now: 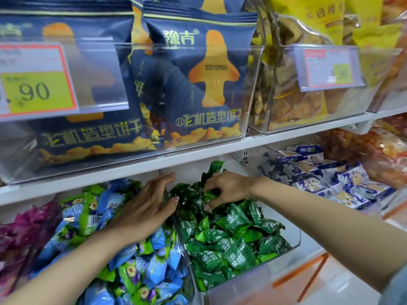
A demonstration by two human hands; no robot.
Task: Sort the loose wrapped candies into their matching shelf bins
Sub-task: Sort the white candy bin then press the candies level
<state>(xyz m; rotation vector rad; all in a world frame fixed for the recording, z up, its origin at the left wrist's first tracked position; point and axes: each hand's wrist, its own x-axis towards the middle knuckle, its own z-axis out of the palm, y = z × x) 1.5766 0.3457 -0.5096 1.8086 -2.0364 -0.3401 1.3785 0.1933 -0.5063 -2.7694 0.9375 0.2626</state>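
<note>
A clear bin (pixel 296 238) on the lower shelf holds dark and bright green wrapped candies (pixel 233 241). Left of it, another clear bin holds mixed blue and light green wrapped candies (pixel 136 267). My left hand (pixel 147 208) lies flat with straight fingers over the back of the blue-and-green pile, fingertips at the divider wall between the two bins. My right hand (pixel 224 190) reaches into the back of the green bin and pinches green wrappers between curled fingers and thumb. A few green candies stick up behind that hand.
Purple wrapped candies (pixel 24 225) fill a bin at far left. Blue-and-white packets (pixel 326 177) lie in a bin at right. The white shelf board (pixel 154 166) hangs low above my hands, carrying bins of navy biscuit bags (pixel 198 84) and price tags.
</note>
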